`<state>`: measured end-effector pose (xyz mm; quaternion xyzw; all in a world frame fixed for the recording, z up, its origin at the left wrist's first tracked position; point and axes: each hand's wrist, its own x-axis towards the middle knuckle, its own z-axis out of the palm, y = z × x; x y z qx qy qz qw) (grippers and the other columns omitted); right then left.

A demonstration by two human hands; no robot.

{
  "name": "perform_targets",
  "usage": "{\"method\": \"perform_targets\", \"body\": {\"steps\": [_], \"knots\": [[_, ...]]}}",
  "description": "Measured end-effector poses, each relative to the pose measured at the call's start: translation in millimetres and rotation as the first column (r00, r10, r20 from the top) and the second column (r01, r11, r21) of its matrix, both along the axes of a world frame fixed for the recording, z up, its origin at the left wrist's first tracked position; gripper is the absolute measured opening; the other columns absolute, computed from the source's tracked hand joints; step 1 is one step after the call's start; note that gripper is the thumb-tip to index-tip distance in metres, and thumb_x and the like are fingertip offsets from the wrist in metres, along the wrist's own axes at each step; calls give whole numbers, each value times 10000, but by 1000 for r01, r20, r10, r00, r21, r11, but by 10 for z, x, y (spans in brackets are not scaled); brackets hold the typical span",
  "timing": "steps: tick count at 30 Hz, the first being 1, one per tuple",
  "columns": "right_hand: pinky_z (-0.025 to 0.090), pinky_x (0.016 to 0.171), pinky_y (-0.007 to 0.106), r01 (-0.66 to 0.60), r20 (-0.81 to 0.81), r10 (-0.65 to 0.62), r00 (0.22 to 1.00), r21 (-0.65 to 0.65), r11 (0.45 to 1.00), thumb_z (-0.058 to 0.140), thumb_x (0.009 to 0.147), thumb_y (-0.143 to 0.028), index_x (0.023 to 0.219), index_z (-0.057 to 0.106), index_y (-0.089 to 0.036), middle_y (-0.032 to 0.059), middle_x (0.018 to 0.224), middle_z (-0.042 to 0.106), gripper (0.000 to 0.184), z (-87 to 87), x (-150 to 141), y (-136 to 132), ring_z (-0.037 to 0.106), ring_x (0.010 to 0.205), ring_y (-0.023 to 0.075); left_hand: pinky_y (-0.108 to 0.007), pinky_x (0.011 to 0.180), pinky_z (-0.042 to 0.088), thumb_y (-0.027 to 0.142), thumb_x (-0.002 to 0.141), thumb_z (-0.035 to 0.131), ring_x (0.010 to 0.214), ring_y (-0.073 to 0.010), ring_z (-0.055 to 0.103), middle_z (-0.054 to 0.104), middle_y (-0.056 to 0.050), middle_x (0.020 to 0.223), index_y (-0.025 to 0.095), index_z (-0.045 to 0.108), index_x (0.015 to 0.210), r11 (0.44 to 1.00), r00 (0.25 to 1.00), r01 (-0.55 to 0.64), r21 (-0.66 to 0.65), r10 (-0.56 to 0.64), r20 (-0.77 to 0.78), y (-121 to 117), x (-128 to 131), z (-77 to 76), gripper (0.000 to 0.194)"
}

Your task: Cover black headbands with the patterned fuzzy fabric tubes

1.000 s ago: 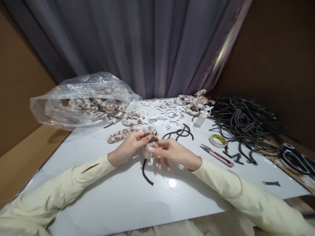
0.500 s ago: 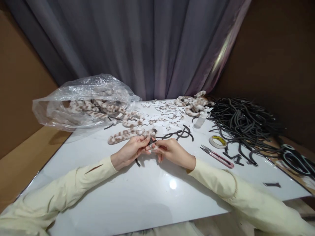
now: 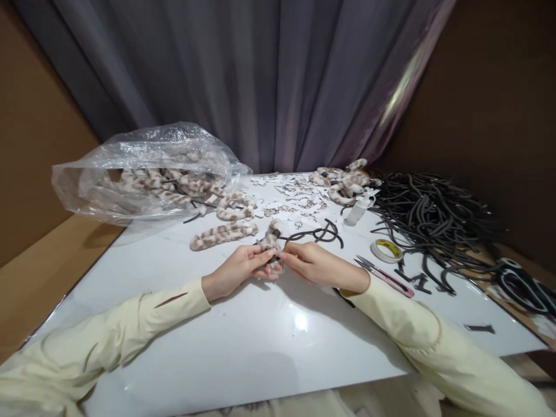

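My left hand (image 3: 243,267) and my right hand (image 3: 313,262) meet over the middle of the white table (image 3: 226,341). Between their pinched fingertips is a short furry brown-and-white sleeve (image 3: 273,238) with a black band end showing inside it. The rest of the black band (image 3: 344,296) trails off under my right wrist. Both hands are closed on this piece. A longer furry sleeve (image 3: 222,234) lies just beyond my left hand.
A clear plastic bag (image 3: 143,174) of furry pieces lies at the back left. A heap of black bands (image 3: 434,217) fills the back right. A tape roll (image 3: 386,249), pink snips (image 3: 384,275), a small glue bottle (image 3: 358,209) and black scissors (image 3: 523,286) lie to the right.
The black band that hung down in front of my hands a second ago has swung across and now runs under my right wrist. The furry sleeve has turned upright between my fingers.
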<state>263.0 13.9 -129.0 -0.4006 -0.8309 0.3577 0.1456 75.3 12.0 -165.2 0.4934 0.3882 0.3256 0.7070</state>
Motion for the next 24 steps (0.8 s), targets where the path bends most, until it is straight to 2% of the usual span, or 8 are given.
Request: {"method": "perform_targets", "body": {"steps": [5,10,13,18,24], "knots": [[307,532,217,17,42,-19,999,44,999,346,941,-205,700,425,-170,-47,496,422,256,-40,1,27,402,460,95,-298,844,504,401,688,735,820,-143,620,643,-65,873,101,647,918,1000,999,22,-22,-21,38,18,-3,-26,388],[302,552,223,-20,38,14,999,162,987,348,934,-206,731,435,-163,-25,577,444,225,-33,18,29,399,510,100,-311,802,515,382,703,722,731,-136,621,654,-70,816,86,669,885,1000,1000,-9,-3,9,-16,28,-2,-39,351],[299,550,223,-53,36,46,998,210,976,350,937,-220,731,426,-166,-23,592,440,226,-9,39,23,387,516,100,-315,809,517,361,715,717,761,-150,629,657,-67,801,89,679,886,1000,1000,-10,-2,10,9,15,-8,-31,323],[307,548,215,-103,-27,109,994,171,980,356,937,-209,726,413,-169,-30,572,439,223,2,48,23,394,508,94,-275,814,511,314,696,747,828,-153,631,667,-67,831,94,683,888,996,990,52,-78,-42,133,30,-24,-47,299],[324,530,210,-164,-74,172,982,103,981,366,920,-175,691,401,-175,-39,512,441,232,-21,45,41,410,466,92,-257,801,522,270,662,780,787,-131,639,664,-51,865,104,675,883,985,975,89,-146,-56,216,63,-31,-96,295]]}}
